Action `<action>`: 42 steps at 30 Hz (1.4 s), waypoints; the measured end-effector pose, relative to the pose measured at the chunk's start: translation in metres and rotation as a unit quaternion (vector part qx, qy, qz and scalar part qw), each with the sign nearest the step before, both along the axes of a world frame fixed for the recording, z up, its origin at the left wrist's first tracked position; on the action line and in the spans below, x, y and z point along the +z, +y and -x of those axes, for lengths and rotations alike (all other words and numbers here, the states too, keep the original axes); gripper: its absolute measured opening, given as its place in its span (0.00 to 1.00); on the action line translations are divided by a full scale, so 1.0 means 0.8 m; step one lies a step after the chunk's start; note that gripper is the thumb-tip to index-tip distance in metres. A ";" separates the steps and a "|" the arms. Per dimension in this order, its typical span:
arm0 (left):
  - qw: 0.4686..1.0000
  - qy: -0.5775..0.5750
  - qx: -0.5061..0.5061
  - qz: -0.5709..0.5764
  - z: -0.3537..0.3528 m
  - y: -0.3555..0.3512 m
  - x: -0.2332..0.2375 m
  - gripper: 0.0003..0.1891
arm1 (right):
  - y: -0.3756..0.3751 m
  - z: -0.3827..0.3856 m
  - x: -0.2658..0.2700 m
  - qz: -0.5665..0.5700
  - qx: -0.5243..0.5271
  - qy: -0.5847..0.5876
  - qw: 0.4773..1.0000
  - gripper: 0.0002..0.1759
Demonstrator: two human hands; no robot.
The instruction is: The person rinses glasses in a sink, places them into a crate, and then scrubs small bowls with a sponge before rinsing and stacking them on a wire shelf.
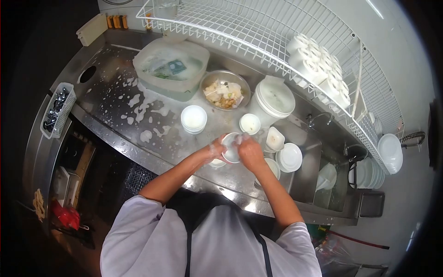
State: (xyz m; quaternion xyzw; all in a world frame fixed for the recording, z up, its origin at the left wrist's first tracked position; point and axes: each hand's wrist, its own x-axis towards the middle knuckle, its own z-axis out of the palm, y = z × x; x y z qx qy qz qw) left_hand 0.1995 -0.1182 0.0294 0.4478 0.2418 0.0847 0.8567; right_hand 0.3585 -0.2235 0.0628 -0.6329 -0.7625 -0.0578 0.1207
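Washing judged midway: left hand [216, 150] and right hand [250, 151] both grip a small white soapy bowl [230, 148], while stacked white bowls [194, 118] wait on the sudsy steel counter [115, 92]

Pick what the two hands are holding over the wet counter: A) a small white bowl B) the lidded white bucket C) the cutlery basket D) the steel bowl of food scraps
A: the left hand and the right hand close from either side on a small white bowl, with suds on the fingers.
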 end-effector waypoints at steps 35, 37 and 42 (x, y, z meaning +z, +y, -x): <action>0.958 0.089 0.264 -0.067 -0.011 0.030 -0.053 0.19 | 0.004 0.023 0.053 -0.117 0.046 0.074 0.989 0.19; 0.976 0.067 0.188 -0.088 -0.008 0.020 -0.036 0.18 | 0.013 0.018 0.039 -0.149 0.028 0.232 0.961 0.18; 0.963 0.030 0.140 -0.227 -0.031 0.000 -0.048 0.16 | 0.056 0.022 -0.004 -0.024 -0.111 0.825 0.553 0.19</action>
